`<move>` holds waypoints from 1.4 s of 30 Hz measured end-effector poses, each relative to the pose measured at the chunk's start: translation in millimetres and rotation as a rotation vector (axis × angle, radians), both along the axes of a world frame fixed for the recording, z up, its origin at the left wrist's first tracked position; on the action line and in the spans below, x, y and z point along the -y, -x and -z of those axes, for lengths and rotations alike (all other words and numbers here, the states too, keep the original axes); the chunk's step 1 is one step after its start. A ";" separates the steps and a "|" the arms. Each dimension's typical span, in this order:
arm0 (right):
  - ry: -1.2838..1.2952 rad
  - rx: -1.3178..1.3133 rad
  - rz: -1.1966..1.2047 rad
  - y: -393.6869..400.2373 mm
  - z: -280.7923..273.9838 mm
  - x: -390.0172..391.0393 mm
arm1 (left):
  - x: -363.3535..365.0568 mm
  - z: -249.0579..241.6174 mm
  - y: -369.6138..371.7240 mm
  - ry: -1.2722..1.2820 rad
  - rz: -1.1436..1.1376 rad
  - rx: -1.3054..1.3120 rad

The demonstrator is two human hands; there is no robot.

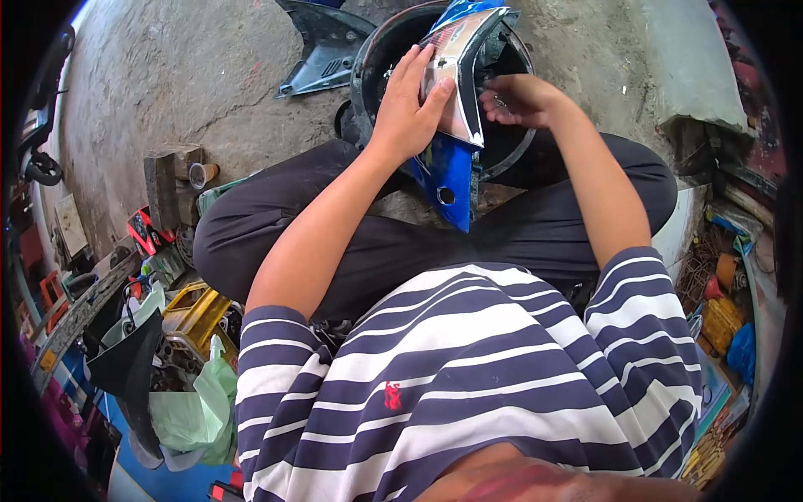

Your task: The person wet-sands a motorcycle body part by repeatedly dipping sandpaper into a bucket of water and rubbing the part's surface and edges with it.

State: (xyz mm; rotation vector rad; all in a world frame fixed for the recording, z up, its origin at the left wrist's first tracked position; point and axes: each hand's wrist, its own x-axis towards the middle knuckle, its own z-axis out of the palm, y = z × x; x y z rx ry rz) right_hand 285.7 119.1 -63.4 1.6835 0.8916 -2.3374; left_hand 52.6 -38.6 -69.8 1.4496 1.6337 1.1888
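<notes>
Left hand (408, 109) spread on lamp (452, 58), right hand (520, 99) half-curled beside it; hold unclear

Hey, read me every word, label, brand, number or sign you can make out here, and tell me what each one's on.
None can be read.
Red mark on the striped shirt: possibly lettering or a logo, too blurred to read.
Small dark mark on the curved panel under the left hand: too small to tell.
Toward the picture's edges: any print is too blurred.
</notes>
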 end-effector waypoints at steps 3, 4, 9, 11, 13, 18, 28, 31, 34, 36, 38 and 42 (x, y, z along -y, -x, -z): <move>-0.174 -0.069 0.038 8.8 -62.8 -6.5 | 1.0 -3.5 1.0 -0.030 0.019 -0.011; -0.246 -0.088 0.078 14.4 -84.7 -4.9 | 1.9 -4.7 2.2 -0.022 0.025 -0.004; -0.517 -0.231 -0.058 38.6 -130.6 -18.3 | -0.1 -3.5 3.8 -0.004 0.039 -0.015; -0.450 -0.250 0.099 41.9 -102.9 -35.8 | -0.1 -4.3 3.7 -0.001 0.041 -0.009; -0.518 -0.210 0.124 46.6 -105.0 -33.7 | 0.0 -6.3 4.3 0.010 0.041 -0.002; -0.809 -0.148 0.211 31.1 -78.9 -36.9 | 1.7 -6.9 5.5 0.069 0.037 0.000; -0.669 -0.165 0.174 34.1 -78.8 11.7 | -8.2 -6.5 27.3 0.745 -0.156 0.767; -0.690 -0.239 0.173 42.7 -80.8 16.8 | -9.1 0.6 26.0 0.691 -0.150 0.658; -0.727 -0.216 0.217 40.1 -77.5 18.6 | -9.4 -5.3 24.3 0.614 -0.169 0.522; -0.656 -0.348 0.333 35.6 -69.1 16.9 | -8.7 -18.9 24.2 0.582 -0.175 0.369; -0.605 -0.396 0.290 16.9 -64.0 9.5 | -6.0 -41.4 27.5 0.568 -0.185 0.162; -0.451 -0.582 0.467 21.8 -71.9 31.5 | -0.5 -63.3 56.7 0.314 -0.221 -0.062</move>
